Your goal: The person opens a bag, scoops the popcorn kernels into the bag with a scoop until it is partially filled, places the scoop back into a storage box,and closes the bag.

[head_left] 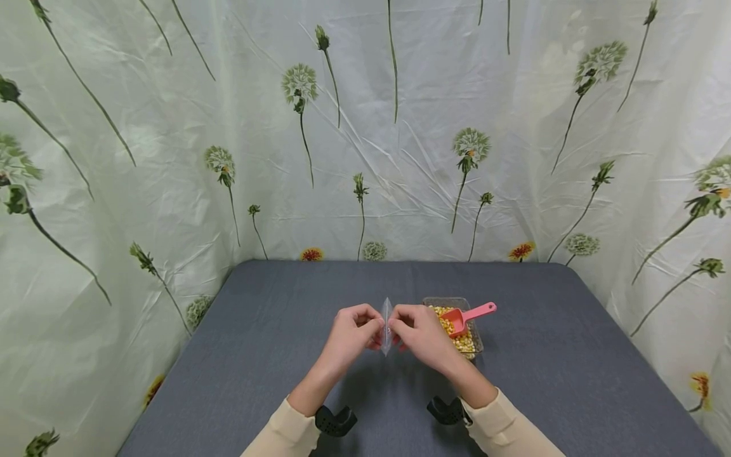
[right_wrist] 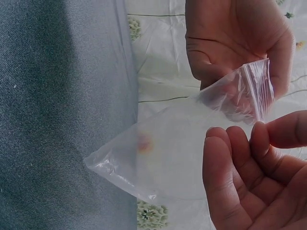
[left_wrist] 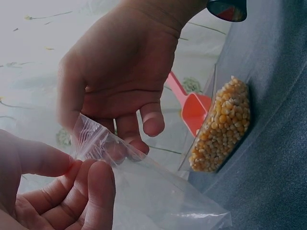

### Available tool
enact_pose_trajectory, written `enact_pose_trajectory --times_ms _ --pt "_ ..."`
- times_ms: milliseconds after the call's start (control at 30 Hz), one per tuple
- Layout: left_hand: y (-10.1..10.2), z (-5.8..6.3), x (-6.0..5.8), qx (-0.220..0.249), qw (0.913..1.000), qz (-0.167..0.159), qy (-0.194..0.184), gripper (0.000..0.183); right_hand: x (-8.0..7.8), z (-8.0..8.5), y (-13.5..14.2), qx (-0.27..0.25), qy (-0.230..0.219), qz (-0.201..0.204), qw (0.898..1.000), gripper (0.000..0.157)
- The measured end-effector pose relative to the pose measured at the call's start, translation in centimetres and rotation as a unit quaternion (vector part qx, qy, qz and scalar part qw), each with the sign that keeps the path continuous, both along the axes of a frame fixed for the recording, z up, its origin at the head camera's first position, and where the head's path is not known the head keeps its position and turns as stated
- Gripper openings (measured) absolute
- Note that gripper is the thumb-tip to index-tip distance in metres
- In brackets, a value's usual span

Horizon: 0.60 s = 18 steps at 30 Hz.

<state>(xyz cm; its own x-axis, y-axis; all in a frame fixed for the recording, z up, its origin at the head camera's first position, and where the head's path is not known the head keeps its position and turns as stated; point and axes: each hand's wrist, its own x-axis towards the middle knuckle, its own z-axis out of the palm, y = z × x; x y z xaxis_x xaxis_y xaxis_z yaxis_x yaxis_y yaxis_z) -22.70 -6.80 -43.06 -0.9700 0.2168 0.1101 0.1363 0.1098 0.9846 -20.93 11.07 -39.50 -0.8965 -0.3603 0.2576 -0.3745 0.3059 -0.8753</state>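
A clear zip-top plastic bag (right_wrist: pixel 163 153) hangs between my two hands over the table, with nothing seen inside it. My left hand (head_left: pixel 356 331) pinches one side of its mouth at the zip strip, thumb against fingertip. On the other side my right hand (head_left: pixel 419 331) pinches the same top edge. Behind the right hand stands a clear plastic box (head_left: pixel 478 348) of yellow corn kernels (left_wrist: pixel 223 124). A pink scoop (head_left: pixel 457 320) lies on the kernels, its handle sticking out over the box's right side.
The table (head_left: pixel 274 317) has a dark blue-grey cloth. A pale curtain (head_left: pixel 394 152) with dandelion prints hangs behind it and along both sides. Each wrist carries a black camera mount (head_left: pixel 335 421).
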Motion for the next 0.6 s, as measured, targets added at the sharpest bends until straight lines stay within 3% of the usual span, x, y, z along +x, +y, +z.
enact_pose_trajectory --times_ms 467,600 --pt "0.14 -0.03 0.1 -0.053 0.9971 0.033 0.045 0.014 0.12 0.23 0.0 0.015 0.005 -0.004 1.0 0.022" --pt "0.19 -0.13 0.08 -0.069 0.9951 0.043 0.057 0.014 -0.44 -0.58 0.05 0.025 0.006 -0.005 1.0 0.023"
